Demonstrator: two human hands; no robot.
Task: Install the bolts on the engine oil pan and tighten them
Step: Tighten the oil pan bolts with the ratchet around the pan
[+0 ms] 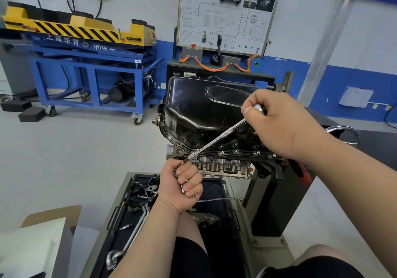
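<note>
A black oil pan (199,110) sits upside-down on an engine (223,168) held in a stand. Several bolts (236,151) stand along the pan's near flange. My right hand (283,125) grips the top end of a long silver extension tool (217,139), which slants down to the left. Its lower tip meets the flange's near left corner. My left hand (182,185) is curled just below that tip, fingers steadying the tool's end while it holds several loose bolts (184,186).
A tray (126,219) below the engine holds pipes, gaskets and small parts. A blue wheeled frame (90,77) with a yellow lift stands at the back left. A training board (227,15) rises behind the engine. A cardboard box (38,239) lies at the lower left.
</note>
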